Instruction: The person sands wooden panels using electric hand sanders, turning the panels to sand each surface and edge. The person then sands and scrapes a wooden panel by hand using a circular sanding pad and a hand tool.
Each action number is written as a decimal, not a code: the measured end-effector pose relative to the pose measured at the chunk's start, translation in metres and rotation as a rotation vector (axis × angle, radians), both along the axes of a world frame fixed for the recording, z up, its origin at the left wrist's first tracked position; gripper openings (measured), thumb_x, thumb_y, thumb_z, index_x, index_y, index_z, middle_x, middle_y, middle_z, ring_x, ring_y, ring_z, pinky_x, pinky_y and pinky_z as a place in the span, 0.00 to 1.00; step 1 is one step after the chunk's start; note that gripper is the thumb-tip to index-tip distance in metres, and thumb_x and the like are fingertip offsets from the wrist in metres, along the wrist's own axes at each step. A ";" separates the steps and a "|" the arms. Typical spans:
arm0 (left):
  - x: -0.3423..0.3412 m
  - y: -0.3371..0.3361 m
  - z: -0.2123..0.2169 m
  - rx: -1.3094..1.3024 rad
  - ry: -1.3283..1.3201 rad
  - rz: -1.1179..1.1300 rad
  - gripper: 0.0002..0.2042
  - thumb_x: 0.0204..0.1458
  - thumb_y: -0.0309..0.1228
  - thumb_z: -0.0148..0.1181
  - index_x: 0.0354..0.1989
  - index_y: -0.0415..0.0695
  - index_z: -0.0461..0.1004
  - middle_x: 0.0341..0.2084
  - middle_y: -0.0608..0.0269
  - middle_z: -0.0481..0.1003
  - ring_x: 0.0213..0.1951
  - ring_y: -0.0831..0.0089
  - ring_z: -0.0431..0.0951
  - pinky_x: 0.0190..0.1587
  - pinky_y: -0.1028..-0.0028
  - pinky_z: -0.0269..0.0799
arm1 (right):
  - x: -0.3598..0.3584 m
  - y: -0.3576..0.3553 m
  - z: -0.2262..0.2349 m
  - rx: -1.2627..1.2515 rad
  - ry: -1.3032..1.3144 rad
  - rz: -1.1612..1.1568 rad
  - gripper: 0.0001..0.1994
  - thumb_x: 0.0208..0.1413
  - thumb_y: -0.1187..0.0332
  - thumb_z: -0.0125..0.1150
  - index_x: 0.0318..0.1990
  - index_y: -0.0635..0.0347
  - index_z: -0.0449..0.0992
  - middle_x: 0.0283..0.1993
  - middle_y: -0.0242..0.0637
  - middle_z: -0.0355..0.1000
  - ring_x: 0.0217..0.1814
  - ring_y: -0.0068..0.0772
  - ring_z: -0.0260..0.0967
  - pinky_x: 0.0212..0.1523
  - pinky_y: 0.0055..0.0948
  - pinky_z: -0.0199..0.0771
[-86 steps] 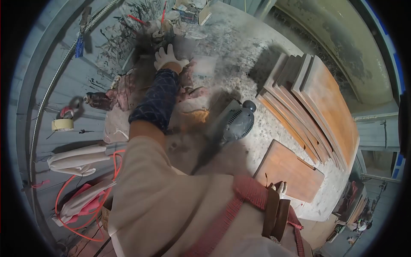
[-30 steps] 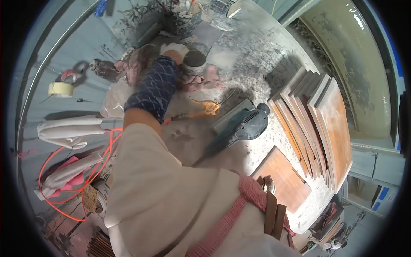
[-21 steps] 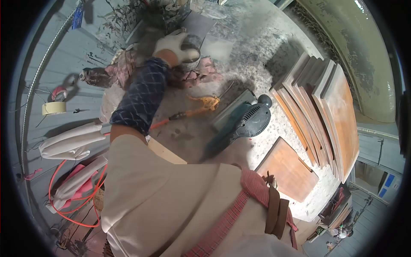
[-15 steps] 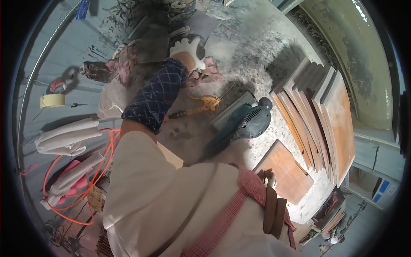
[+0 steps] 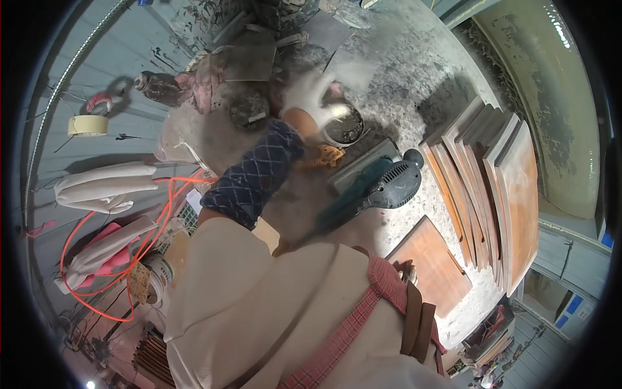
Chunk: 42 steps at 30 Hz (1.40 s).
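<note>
My left hand (image 5: pixel 311 104), in a white glove under a dark blue patterned sleeve, reaches across the dusty worktop. Its thumb lies over the rim of a round tin (image 5: pixel 345 131) with dark contents, the fingers curled against its side and slightly blurred. Just below the tin is an orange-yellow tool (image 5: pixel 329 155), partly covered by the sleeve. To the right lies a teal and black power tool (image 5: pixel 392 185) with a vented motor housing. Finger-like tips of my right hand (image 5: pixel 408 269) show at the apron's edge by a flat wooden panel (image 5: pixel 435 266); the rest is hidden.
Several wooden panels (image 5: pixel 515 188) lean in a row at the right. A dark round piece (image 5: pixel 249 107) and dirty cloth (image 5: pixel 206 81) lie left of my hand. An orange hose (image 5: pixel 81 259), rolled white cloth (image 5: pixel 107 188) and masking tape (image 5: pixel 88 126) are at the left.
My left hand has moved to the right and a little nearer, bringing the tin over the pink cloth. The view has shifted slightly. The power tool and panels stay put.
</note>
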<state>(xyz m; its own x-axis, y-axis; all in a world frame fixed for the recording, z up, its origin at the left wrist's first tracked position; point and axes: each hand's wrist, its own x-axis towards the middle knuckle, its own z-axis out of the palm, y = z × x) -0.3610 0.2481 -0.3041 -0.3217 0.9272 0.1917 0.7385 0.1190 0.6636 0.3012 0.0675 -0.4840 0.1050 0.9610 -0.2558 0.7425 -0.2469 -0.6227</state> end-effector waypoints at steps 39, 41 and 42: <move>-0.106 -0.003 -0.036 0.003 0.391 0.280 0.39 0.45 0.59 0.67 0.66 0.55 0.69 0.65 0.54 0.66 0.67 0.49 0.63 0.66 0.56 0.61 | 0.024 -0.016 -0.026 0.084 -0.022 -0.047 0.30 0.54 0.56 0.70 0.64 0.52 0.71 0.60 0.52 0.67 0.60 0.57 0.67 0.57 0.51 0.71; -0.116 -0.007 -0.028 -0.238 0.665 0.497 0.50 0.37 0.69 0.65 0.71 0.60 0.60 0.69 0.52 0.60 0.70 0.45 0.54 0.69 0.51 0.54 | 0.016 -0.012 -0.018 0.028 -0.056 -0.037 0.30 0.53 0.55 0.70 0.63 0.51 0.72 0.60 0.52 0.67 0.59 0.56 0.67 0.55 0.50 0.72; -0.133 -0.009 -0.038 -0.341 0.658 0.578 0.55 0.33 0.73 0.64 0.73 0.63 0.57 0.71 0.51 0.57 0.71 0.43 0.50 0.69 0.48 0.51 | 0.013 -0.004 -0.018 0.023 -0.058 -0.012 0.30 0.53 0.55 0.71 0.63 0.50 0.72 0.59 0.51 0.67 0.59 0.56 0.67 0.55 0.50 0.72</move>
